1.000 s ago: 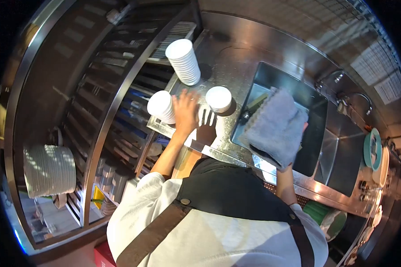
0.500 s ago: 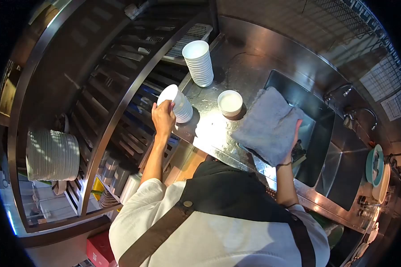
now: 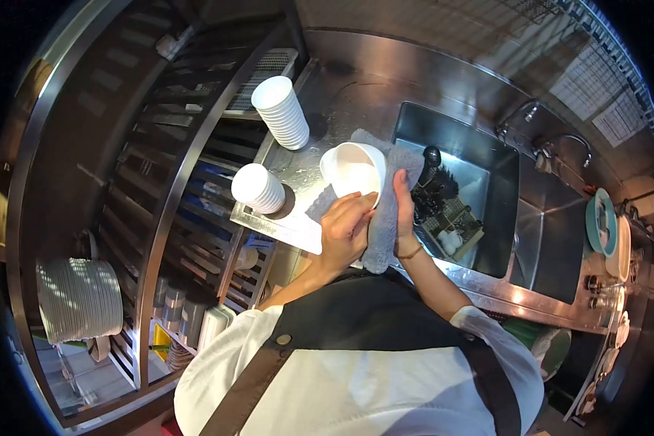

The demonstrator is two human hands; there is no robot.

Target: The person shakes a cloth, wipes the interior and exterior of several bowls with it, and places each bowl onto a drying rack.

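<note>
My left hand [image 3: 347, 231] is closed on the near rim of a white bowl [image 3: 357, 168], its mouth turned up toward me. In my right hand [image 3: 402, 218] is the grey cloth [image 3: 385, 240], wrapped round the bowl's right side and hanging below it. Another white rim [image 3: 328, 164] shows just left of the held bowl, partly hidden behind it. On the steel counter, to the left of my hands, stand a tall stack of white bowls [image 3: 283, 116] and a shorter stack [image 3: 259, 189].
Right of my hands, the sink [image 3: 501, 211] holds dark utensils and a basket [image 3: 454, 229]. Two taps [image 3: 559, 145] rise behind it. A slatted rack [image 3: 174, 189] runs along the left, with stacked plates [image 3: 80, 299] low down. A turquoise basin [image 3: 601, 221] is far right.
My left hand has left the short stack and moved right, now gripping a bowl. The cloth has come left and folded against that bowl. The view has shifted, showing more of the sink.
</note>
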